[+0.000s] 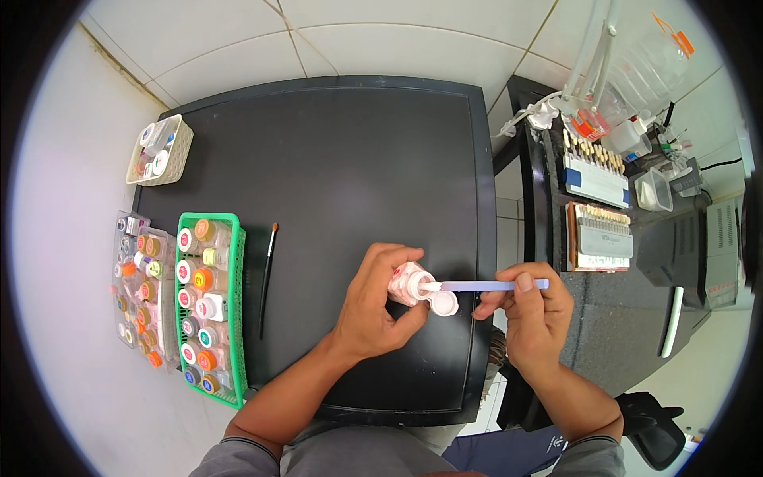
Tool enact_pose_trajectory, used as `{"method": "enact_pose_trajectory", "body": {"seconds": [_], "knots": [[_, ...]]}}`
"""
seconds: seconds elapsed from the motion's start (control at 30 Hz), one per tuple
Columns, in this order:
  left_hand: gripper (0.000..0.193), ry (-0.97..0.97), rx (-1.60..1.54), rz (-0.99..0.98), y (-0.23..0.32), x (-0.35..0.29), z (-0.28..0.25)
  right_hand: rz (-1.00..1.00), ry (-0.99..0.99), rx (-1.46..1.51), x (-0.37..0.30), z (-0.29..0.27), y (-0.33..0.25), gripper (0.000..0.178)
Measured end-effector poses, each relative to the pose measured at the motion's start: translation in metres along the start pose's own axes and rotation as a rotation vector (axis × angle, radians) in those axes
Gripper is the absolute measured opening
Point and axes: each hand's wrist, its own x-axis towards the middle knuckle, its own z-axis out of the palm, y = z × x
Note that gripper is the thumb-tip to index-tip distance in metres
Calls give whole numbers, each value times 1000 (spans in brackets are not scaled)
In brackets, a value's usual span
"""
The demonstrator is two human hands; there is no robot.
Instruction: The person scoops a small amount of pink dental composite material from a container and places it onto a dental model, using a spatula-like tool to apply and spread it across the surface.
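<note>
My left hand (375, 306) is closed around a small plastic bottle (407, 284) with pinkish contents, tipped so its mouth points right. The bottle's white flip cap (443, 303) hangs open below the mouth. Between thumb and fingers, my right hand (532, 312) pinches a pale lilac spatula (493, 285), held roughly level. The spatula's far end is at the bottle's mouth; how deep it goes in I cannot tell. A thin black brush (268, 282) with a brown tip lies on the black table (358, 175), left of my hands.
Left of the brush stands a green basket (241, 270) of small capped bottles, with clear bins (167, 302) of more bottles beyond. A cream basket (181, 159) sits at the back left. The right-hand counter (604, 318) holds tooth shade guides (598, 183), a clear tub (653, 191) and a lamp arm (604, 48).
</note>
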Motion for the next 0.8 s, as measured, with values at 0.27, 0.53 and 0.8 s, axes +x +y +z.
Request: {"method": "enact_pose_trajectory", "body": {"seconds": [0.27, 0.53, 0.8], "knots": [[64, -4, -16, -15, 2, 1, -1, 32, 11, 10, 5, 3, -3, 31], [62, -29, -17, -40, 5, 2, -2, 5, -3, 0, 6, 3, -2, 30], [59, -40, -45, -75, 9, 4, -3, 15, 29, 22, 11, 3, 3, 29]]}}
